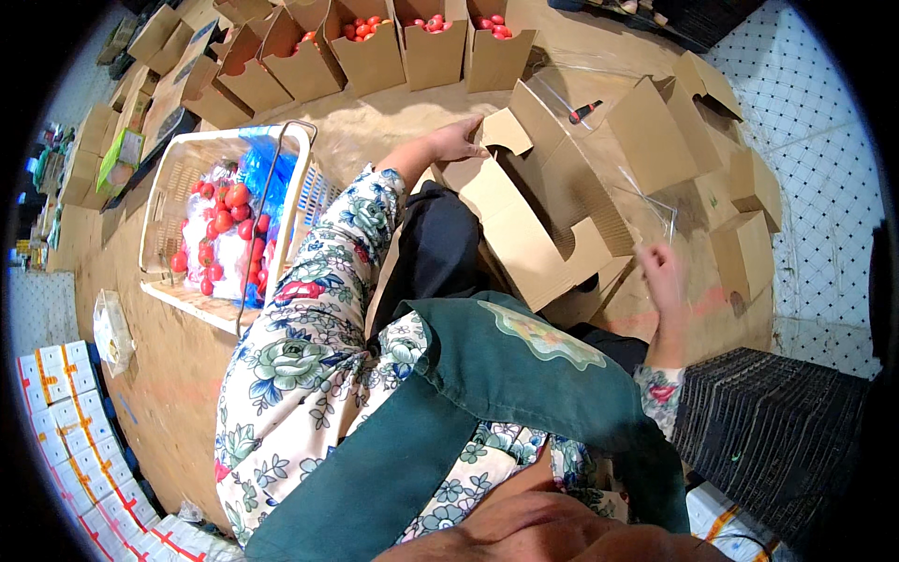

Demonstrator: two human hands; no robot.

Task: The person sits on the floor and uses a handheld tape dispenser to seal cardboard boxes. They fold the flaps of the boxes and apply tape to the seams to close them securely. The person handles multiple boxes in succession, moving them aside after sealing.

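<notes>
In front of my lap a brown cardboard box [526, 208] lies tilted on its side, with curved cut-outs in its flaps. My left hand [457, 140] grips its far left edge, thumb against the cardboard. To the right of the box, apart from it, hangs my right hand [661, 272]; it is smeared by motion, so its fingers do not show clearly. On my left stands a cream plastic basket [153, 220] with a metal handle. It holds red tomatoes [223, 222] among clear and blue plastic bags.
Several open boxes [365, 64] stand in a curved row at the far side, some with tomatoes inside. More empty boxes [660, 136] lie at the right. A red-and-black tool [585, 111] rests on the floor. Black stacked crates [763, 426] and white cartons [80, 440] flank me.
</notes>
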